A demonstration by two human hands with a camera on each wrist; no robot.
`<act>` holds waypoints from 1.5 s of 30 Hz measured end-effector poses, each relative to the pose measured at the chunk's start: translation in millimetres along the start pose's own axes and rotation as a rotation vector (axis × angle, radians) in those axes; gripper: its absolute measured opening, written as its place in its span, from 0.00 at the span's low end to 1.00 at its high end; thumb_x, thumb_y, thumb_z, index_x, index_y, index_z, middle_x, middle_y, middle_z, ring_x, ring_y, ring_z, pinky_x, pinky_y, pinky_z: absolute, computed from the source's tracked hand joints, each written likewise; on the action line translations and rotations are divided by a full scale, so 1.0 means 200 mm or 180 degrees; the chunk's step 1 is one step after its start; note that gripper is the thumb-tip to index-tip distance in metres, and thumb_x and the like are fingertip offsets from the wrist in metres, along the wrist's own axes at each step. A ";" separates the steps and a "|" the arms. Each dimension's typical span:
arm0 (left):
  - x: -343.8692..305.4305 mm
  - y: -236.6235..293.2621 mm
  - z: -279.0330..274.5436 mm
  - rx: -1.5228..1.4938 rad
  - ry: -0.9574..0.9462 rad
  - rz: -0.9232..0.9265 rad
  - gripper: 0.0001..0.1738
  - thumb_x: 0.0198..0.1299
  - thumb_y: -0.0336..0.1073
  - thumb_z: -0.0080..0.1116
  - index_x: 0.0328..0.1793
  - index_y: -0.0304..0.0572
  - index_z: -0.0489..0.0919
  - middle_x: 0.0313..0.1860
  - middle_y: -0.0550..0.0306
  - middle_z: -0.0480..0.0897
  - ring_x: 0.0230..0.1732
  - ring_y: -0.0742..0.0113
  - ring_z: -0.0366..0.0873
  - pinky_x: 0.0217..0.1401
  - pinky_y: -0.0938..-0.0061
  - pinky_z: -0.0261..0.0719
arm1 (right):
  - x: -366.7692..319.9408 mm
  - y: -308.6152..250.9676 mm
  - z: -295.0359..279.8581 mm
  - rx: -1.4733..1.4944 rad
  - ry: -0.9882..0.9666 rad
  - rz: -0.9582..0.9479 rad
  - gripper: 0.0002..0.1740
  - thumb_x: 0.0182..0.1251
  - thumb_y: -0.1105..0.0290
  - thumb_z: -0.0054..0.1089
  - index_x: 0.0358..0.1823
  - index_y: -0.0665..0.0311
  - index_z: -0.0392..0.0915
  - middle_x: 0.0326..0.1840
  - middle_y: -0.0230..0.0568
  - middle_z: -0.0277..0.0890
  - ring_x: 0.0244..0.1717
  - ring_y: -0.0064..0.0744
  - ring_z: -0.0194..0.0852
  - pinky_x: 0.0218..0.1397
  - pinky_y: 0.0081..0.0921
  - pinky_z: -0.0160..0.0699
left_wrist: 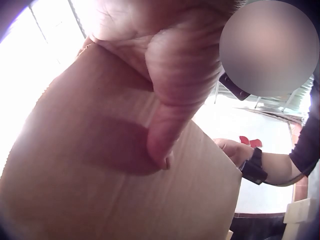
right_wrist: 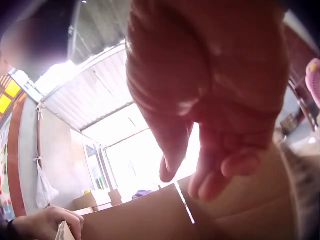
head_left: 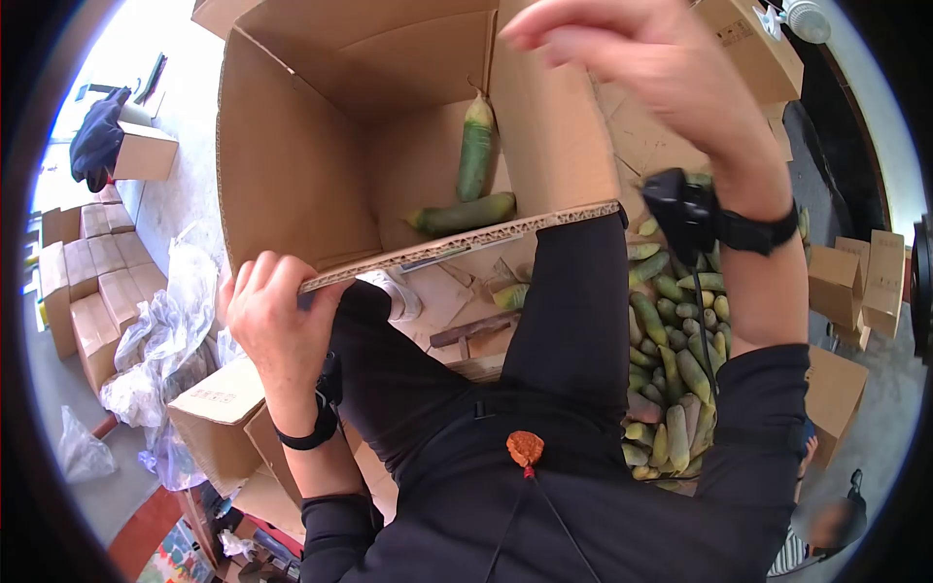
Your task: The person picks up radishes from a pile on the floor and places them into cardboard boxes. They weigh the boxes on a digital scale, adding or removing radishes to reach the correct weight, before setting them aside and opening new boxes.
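A large cardboard box [head_left: 292,165] stands tilted in front of me, its open top facing me. Inside lie two green radishes: one lengthwise [head_left: 475,155] with its pale end up, the other crosswise [head_left: 462,214] near the front wall. My left hand [head_left: 277,316] grips the box's front left corner; in the left wrist view its thumb [left_wrist: 167,130] lies along the cardboard. Above the box's right wall hovers my right hand [head_left: 651,58], somewhat blurred. The right wrist view shows its fingers [right_wrist: 212,182] loosely bent, with nothing between them and the thumb.
A heap of green radishes [head_left: 680,360] lies on the floor beside my right leg. Stacked cartons [head_left: 97,282] and crumpled clear plastic [head_left: 165,340] are at the left. More cartons [head_left: 836,282] stand at the right, and another person [head_left: 826,530] is at lower right.
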State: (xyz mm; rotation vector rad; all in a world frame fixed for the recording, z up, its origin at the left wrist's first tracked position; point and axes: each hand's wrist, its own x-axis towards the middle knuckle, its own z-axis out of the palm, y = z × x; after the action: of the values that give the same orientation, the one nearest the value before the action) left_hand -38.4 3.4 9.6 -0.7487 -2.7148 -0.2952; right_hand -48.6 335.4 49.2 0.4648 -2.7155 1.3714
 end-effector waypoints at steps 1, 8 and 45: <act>-0.01 0.00 0.00 -0.0023 -0.0008 0.0017 0.16 0.34 0.39 0.74 0.24 0.45 0.75 0.25 0.61 0.75 0.33 0.59 0.74 0.45 0.67 0.66 | -0.08 0.01 -0.04 0.0080 0.0588 0.0215 0.11 0.64 0.69 0.54 0.42 0.61 0.84 0.35 0.33 0.81 0.34 0.19 0.75 0.35 0.20 0.71; -0.01 0.00 0.02 -0.0050 -0.0042 -0.0024 0.16 0.32 0.34 0.73 0.24 0.43 0.73 0.24 0.58 0.73 0.32 0.56 0.73 0.43 0.65 0.67 | -0.89 1.02 0.10 -0.0304 0.1230 0.1804 0.07 0.65 0.73 0.55 0.41 0.67 0.79 0.38 0.34 0.79 0.40 0.25 0.75 0.46 0.26 0.75; 0.00 -0.01 0.05 0.0136 -0.0410 -0.0329 0.14 0.32 0.28 0.64 0.26 0.39 0.71 0.22 0.55 0.67 0.30 0.57 0.66 0.37 0.68 0.61 | -1.93 1.96 2.09 -0.1426 -0.1404 0.3333 0.29 0.59 0.64 0.56 0.64 0.45 0.65 0.55 0.30 0.66 0.59 0.37 0.65 0.50 0.43 0.70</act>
State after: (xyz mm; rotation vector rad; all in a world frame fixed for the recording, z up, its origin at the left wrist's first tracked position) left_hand -41.4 3.8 -0.2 -0.6372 -2.8773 -0.2183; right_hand 236.4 313.4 -580.7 -0.9185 -3.6709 0.6708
